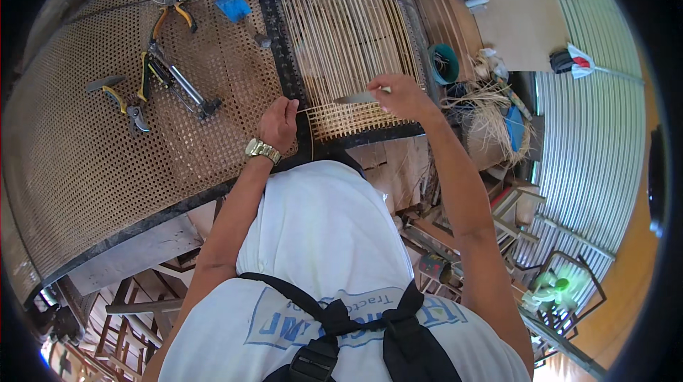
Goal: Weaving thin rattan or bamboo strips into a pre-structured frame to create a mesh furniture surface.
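Note:
A panel of long cane strands stretches away in front of me, with a tightly woven band along its near edge. My right hand is closed on a flat, pointed metal blade, which lies across the strands just beyond the band and points left. At the panel's dark left border, my left hand pinches the end of a thin cane strand that runs right toward the blade. A wristwatch is on my left wrist.
Finished cane mesh spreads left, bearing yellow-handled pruning shears, orange-handled pliers, a metal tool and a blue piece. On the right are a teal bucket, loose fibres and wooden chair frames.

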{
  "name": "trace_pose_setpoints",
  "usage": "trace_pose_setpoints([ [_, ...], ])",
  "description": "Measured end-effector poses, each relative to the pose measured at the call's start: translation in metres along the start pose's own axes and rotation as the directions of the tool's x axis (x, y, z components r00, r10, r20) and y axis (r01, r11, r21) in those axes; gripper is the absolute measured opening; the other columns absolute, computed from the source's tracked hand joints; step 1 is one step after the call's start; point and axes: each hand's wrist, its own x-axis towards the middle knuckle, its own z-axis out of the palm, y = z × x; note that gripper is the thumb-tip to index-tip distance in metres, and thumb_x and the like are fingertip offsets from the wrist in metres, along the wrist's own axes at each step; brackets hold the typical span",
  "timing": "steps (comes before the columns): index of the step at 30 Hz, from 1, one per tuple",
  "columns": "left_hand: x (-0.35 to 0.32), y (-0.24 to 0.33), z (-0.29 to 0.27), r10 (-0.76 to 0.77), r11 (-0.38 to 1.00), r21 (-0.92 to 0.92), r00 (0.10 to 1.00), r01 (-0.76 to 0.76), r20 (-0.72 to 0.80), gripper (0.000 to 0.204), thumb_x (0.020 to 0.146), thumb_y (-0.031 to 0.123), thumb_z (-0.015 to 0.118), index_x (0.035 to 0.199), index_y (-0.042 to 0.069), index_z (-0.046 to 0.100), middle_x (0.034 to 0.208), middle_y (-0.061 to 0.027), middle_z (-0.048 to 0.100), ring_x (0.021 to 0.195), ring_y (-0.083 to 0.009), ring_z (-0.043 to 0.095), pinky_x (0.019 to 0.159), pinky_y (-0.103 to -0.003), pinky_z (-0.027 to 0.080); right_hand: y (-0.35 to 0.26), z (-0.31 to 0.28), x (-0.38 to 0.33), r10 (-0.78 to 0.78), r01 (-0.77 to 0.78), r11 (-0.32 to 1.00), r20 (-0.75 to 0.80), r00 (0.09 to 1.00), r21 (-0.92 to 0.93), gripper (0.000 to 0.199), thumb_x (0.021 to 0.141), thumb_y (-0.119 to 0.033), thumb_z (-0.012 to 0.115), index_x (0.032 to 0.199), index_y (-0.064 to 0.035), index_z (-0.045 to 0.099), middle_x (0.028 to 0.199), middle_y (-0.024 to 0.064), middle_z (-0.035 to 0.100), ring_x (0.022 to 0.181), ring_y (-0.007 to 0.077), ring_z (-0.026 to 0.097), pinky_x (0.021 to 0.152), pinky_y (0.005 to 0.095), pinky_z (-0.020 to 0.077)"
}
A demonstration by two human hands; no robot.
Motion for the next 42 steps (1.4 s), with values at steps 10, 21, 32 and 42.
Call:
trace_pose_setpoints([
  [10,0.000,0.000,-0.005,-0.050,0.998,-0.048,0.999,0.050,0.009,0.040,0.103,0.039,0.049,0.086,0.003,0.054,0.082,-0.0242,0.060,0.077,-0.0473,0.058,0.066,-0.053,0.044,0.005,-0.047,-0.007,0.134,-0.146,0.985,-0.138,0.981,-0.087,0.021,0.094,-0.016,0.063,0.109,-0.0015,0.069,0.081,0.0062,0.067,0.067,0.0124,0.065,0.065,0.0297,0.0527],
  [21,0.001,-0.001,-0.003,-0.065,0.992,-0.110,0.998,0.065,0.006,0.040,0.102,0.038,0.050,0.083,0.003,0.054,0.078,-0.0231,0.060,0.074,-0.0457,0.058,0.063,-0.052,0.043,-0.021,-0.092,-0.008,0.154,-0.152,0.954,-0.012,0.988,-0.259,0.020,0.091,-0.020,0.067,0.102,-0.0036,0.071,0.084,0.0116,0.070,0.075,0.0194,0.070,0.069,0.0344,0.0529],
  [32,0.002,-0.003,-0.006,-0.095,0.984,-0.148,0.995,0.100,0.042,0.042,0.102,0.038,0.050,0.081,0.002,0.054,0.073,-0.0210,0.059,0.069,-0.0413,0.058,0.062,-0.049,0.044,-0.005,-0.125,-0.010,0.292,-0.251,0.932,0.134,0.947,-0.260,0.016,0.092,-0.016,0.065,0.101,-0.0039,0.071,0.083,0.0081,0.069,0.071,0.0152,0.066,0.067,0.0345,0.0533],
  [42,0.003,-0.002,-0.005,-0.104,0.978,-0.179,0.994,0.108,0.032,0.043,0.102,0.039,0.051,0.081,0.002,0.054,0.073,-0.0182,0.063,0.069,-0.0383,0.061,0.063,-0.046,0.046,-0.005,-0.147,-0.016,0.163,-0.139,0.911,0.030,0.986,-0.389,0.017,0.089,-0.017,0.066,0.101,-0.0060,0.071,0.092,0.0133,0.071,0.087,0.0262,0.068,0.078,0.0390,0.0527],
])
